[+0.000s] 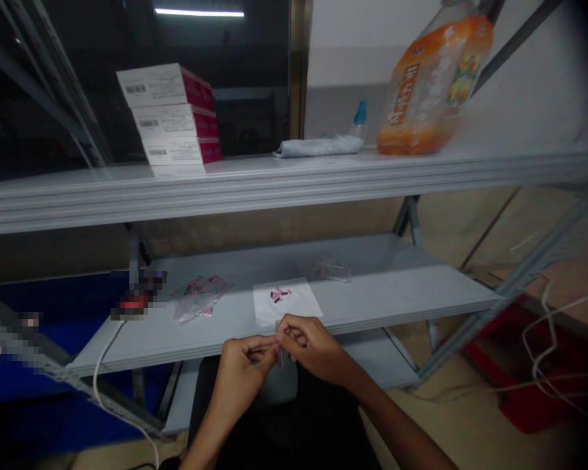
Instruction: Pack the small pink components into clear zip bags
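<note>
My left hand (242, 372) and my right hand (308, 346) meet just in front of the lower grey shelf (372, 300). Both are closed in a pinch on a small clear plastic bag (280, 351) held between them. On the shelf just beyond my hands lies a white sheet (298, 303) with a few small pink and dark pieces (280, 294) on it. To its left lies a clear packet of similar pink pieces (200, 295). Another clear bag (333, 269) rests farther back on the shelf.
An upper grey shelf (274, 179) carries three stacked white and red boxes (171, 114), a folded cloth (318, 145), a small blue-capped bottle (359, 121) and a large orange bottle (434, 81). A white cable (102, 356) hangs at the left. White cables (543, 339) trail over the floor near a red object (529, 385).
</note>
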The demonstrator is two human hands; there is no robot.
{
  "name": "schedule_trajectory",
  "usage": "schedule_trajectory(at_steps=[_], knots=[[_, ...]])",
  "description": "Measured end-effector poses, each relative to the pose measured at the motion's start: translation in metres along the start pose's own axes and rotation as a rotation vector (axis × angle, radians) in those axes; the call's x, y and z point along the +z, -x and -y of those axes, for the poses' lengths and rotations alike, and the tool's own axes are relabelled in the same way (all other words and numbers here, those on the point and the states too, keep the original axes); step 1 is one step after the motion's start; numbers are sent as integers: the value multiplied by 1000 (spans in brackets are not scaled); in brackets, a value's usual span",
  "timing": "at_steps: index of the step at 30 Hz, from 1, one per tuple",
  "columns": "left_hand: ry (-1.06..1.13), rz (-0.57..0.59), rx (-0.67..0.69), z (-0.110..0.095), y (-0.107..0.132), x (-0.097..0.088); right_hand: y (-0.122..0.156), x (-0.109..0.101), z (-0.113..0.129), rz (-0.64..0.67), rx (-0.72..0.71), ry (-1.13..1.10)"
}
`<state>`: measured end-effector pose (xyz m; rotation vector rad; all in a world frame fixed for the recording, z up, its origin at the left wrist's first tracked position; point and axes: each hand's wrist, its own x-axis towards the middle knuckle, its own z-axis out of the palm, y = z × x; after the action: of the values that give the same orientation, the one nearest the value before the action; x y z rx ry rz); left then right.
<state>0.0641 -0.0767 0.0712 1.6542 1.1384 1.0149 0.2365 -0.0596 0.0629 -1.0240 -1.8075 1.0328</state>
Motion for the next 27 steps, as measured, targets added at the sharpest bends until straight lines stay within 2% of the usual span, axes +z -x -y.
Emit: schedule_trajectory(at_steps=[5, 10, 17, 23, 25, 27], knots=[[17, -66, 28, 1, 0, 4, 1, 0, -4, -125, -27, 146], [-12, -106, 75, 0, -1, 8, 11, -7, 2, -50, -25, 56], [-165, -63, 193, -14, 8, 22, 27, -14, 13, -118, -8, 94], [-308, -3, 262, -19, 17, 41, 49, -20, 10, -276, -19, 261], [-298, 4, 251, -20, 17, 47, 55, -24, 6, -277, 2, 226], [-267, -12, 224, -20, 15, 50, 57, -29, 2, -220, 36, 119]])
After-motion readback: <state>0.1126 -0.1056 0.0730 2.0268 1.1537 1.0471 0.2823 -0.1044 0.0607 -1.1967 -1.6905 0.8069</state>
